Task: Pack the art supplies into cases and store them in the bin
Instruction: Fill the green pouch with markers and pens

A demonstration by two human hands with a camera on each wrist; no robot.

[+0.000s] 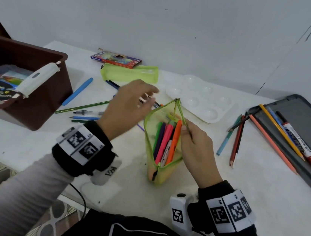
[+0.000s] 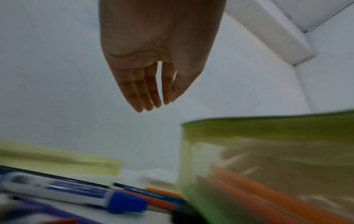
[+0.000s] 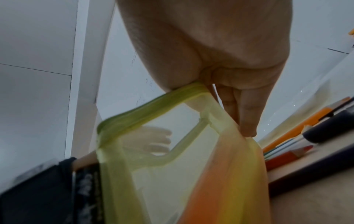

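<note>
The see-through lime-green mesh pencil case with the open zipper [image 1: 164, 139] sits in the middle of the head picture, on the white table [image 1: 221, 186]. Its long side runs from the bottom of the picture up toward the top, and its mouth is pulled wide. Inside lie bright marker pens, orange, pink, purple and green [image 1: 165, 139], all lined up the same long way as the case. The right hand [image 1: 196, 145] is just to the right of the case; its thumb and fingers pinch the right edge of the zipper opening and hold it open, and the right wrist picture shows the green edge tucked under the thumb. The left hand [image 1: 128, 104] is up and to the left of the case, above the loose pens. Its fingers are nearly straight and close together, and it holds nothing; the left wrist picture shows this too. Under and left of that hand lie the loose pens and pencils, blue, green and black [image 1: 84, 108], mostly running left to right, across the way the case points. So I think the left hand is the nearer one to pick them up, and each pen must be turned to point along the case before it slides in. Farther out, a second flat lime-green pouch [image 1: 129, 72] lies near the top middle. The dark brown plastic bin [image 1: 27, 81] is at the far left, well apart from the case.
</note>
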